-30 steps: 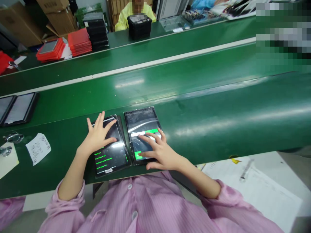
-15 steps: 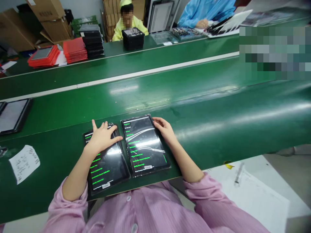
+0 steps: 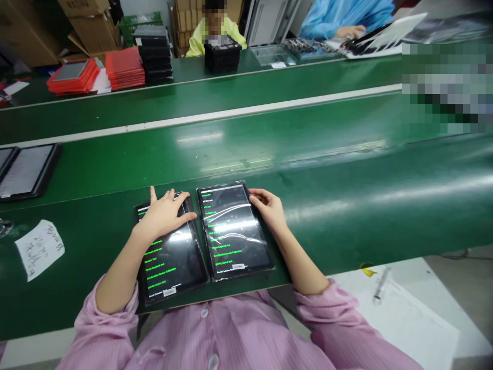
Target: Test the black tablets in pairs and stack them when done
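Observation:
Two tablets with dark screens and lists of green text lie side by side at the table's near edge. My left hand (image 3: pixel 164 213) is spread over the upper part of the left tablet (image 3: pixel 177 264), fingers apart, covering some of its text. At the upper right edge of the right tablet (image 3: pixel 234 239), my right hand (image 3: pixel 269 208) has its thumb and fingers closed against the side. Clear film with glare covers that right tablet. Each tablet has a small white label at its bottom edge.
A handwritten paper note (image 3: pixel 40 250) lies left, below another tablet in a dark case (image 3: pixel 29 172). Across the green table (image 3: pixel 327 190) stand red stacks (image 3: pixel 125 69) and black stacks (image 3: pixel 153 54). Two people sit there. White sheets (image 3: pixel 416 318) and a syringe-like tube (image 3: pixel 382 283) lie lower right.
The view has shifted slightly, so the background sits farther right. Both my hands keep nearly the same places on the tablets. The hand of the person in blue has moved.

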`<control>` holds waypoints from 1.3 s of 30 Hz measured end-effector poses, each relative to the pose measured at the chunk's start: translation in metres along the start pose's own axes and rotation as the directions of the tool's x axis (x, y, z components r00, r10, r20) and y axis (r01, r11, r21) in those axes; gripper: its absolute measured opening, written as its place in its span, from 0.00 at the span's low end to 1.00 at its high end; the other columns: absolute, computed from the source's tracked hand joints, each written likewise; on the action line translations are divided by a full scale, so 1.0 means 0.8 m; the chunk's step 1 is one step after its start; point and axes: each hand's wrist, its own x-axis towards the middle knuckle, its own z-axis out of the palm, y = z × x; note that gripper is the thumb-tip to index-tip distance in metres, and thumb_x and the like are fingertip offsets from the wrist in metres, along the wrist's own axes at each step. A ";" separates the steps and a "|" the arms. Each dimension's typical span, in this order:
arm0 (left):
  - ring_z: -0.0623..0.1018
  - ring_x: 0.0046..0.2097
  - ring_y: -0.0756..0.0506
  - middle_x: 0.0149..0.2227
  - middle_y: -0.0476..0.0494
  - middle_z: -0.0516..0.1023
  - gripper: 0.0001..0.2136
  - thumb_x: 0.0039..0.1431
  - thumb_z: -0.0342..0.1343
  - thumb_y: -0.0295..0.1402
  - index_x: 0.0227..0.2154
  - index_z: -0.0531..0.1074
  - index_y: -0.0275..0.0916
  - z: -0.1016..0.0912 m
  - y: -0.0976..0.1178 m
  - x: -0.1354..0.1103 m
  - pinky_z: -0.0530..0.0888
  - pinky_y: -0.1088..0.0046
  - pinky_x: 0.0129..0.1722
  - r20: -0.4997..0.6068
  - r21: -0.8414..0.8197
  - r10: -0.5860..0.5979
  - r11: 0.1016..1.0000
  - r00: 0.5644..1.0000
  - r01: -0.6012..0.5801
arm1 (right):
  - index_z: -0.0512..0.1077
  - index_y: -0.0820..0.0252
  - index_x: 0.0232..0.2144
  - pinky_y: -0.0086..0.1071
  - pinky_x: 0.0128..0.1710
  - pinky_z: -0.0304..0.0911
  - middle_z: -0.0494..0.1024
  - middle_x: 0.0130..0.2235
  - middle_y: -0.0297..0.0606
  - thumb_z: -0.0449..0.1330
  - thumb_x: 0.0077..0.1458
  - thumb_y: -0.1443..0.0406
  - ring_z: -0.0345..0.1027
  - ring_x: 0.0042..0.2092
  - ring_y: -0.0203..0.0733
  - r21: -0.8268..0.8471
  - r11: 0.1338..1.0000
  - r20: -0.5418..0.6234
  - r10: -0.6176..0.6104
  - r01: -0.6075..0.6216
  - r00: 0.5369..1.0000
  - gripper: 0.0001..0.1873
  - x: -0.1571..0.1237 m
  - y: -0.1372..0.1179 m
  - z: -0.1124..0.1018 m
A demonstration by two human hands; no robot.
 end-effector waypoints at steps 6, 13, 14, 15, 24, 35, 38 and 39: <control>0.64 0.68 0.29 0.62 0.24 0.70 0.33 0.68 0.38 0.58 0.65 0.61 0.40 -0.001 -0.001 0.002 0.37 0.28 0.64 -0.002 -0.023 0.003 1.000 1.000 -0.003 | 0.76 0.57 0.42 0.42 0.48 0.69 0.80 0.39 0.41 0.68 0.48 0.51 0.74 0.42 0.48 -0.008 1.000 0.027 0.003 -0.002 1.000 0.22 0.002 -0.003 0.000; 0.76 0.58 0.34 0.60 0.35 0.75 0.29 0.68 0.42 0.53 0.65 0.61 0.41 -0.011 -0.036 0.007 0.51 0.42 0.68 0.045 -0.253 -0.020 0.967 0.999 0.031 | 0.73 0.57 0.41 0.30 0.26 0.62 0.76 0.32 0.37 0.65 0.48 0.45 0.69 0.31 0.40 -0.098 0.994 0.036 0.051 -0.047 0.998 0.26 -0.004 -0.008 -0.014; 0.76 0.58 0.35 0.60 0.36 0.74 0.29 0.68 0.42 0.52 0.64 0.62 0.41 -0.011 -0.044 0.009 0.58 0.47 0.66 0.052 -0.301 -0.032 0.953 0.998 0.046 | 0.74 0.58 0.39 0.29 0.24 0.59 0.74 0.30 0.36 0.62 0.49 0.42 0.67 0.29 0.39 -0.145 0.986 0.061 0.087 -0.078 0.994 0.27 -0.007 -0.009 -0.018; 0.75 0.59 0.35 0.61 0.36 0.73 0.28 0.68 0.41 0.51 0.64 0.63 0.40 -0.010 -0.051 0.011 0.63 0.52 0.64 0.056 -0.338 -0.043 0.939 0.998 0.059 | 0.74 0.58 0.36 0.29 0.22 0.57 0.73 0.28 0.36 0.61 0.50 0.41 0.66 0.28 0.39 -0.182 0.978 0.088 0.123 -0.105 0.989 0.28 -0.011 -0.011 -0.021; 0.75 0.59 0.37 0.59 0.43 0.75 0.26 0.69 0.37 0.48 0.57 0.72 0.43 -0.006 -0.072 0.023 0.68 0.61 0.59 0.051 -0.384 0.002 0.923 0.999 0.017 | 0.70 0.57 0.31 0.28 0.18 0.42 0.60 0.21 0.27 0.64 0.44 0.38 0.47 0.21 0.32 -0.027 0.968 0.150 0.250 -0.249 0.957 0.30 -0.028 -0.039 -0.002; 0.76 0.58 0.38 0.57 0.46 0.78 0.24 0.70 0.39 0.50 0.55 0.74 0.48 0.011 -0.098 0.017 0.62 0.56 0.65 -0.087 -0.427 0.053 0.900 0.995 -0.085 | 0.68 0.49 0.43 0.36 0.37 0.69 0.77 0.39 0.31 0.69 0.44 0.42 0.73 0.38 0.44 0.264 0.897 0.246 0.292 -0.353 0.924 0.30 -0.063 -0.048 0.035; 0.75 0.59 0.37 0.56 0.42 0.78 0.27 0.70 0.38 0.54 0.55 0.74 0.45 0.032 -0.138 0.004 0.62 0.53 0.65 -0.353 -0.490 -0.048 0.860 0.934 -0.141 | 0.68 0.49 0.42 0.33 0.35 0.67 0.76 0.36 0.29 0.72 0.42 0.47 0.71 0.35 0.42 0.287 0.880 0.179 0.338 -0.378 0.924 0.29 -0.075 -0.046 0.031; 0.74 0.60 0.36 0.57 0.40 0.77 0.29 0.69 0.37 0.56 0.55 0.74 0.43 0.042 -0.150 -0.002 0.64 0.53 0.65 -0.450 -0.535 -0.113 0.828 0.886 -0.166 | 0.68 0.49 0.42 0.33 0.34 0.66 0.75 0.35 0.29 0.72 0.42 0.47 0.70 0.34 0.42 0.307 0.877 0.153 0.338 -0.370 0.929 0.29 -0.077 -0.048 0.029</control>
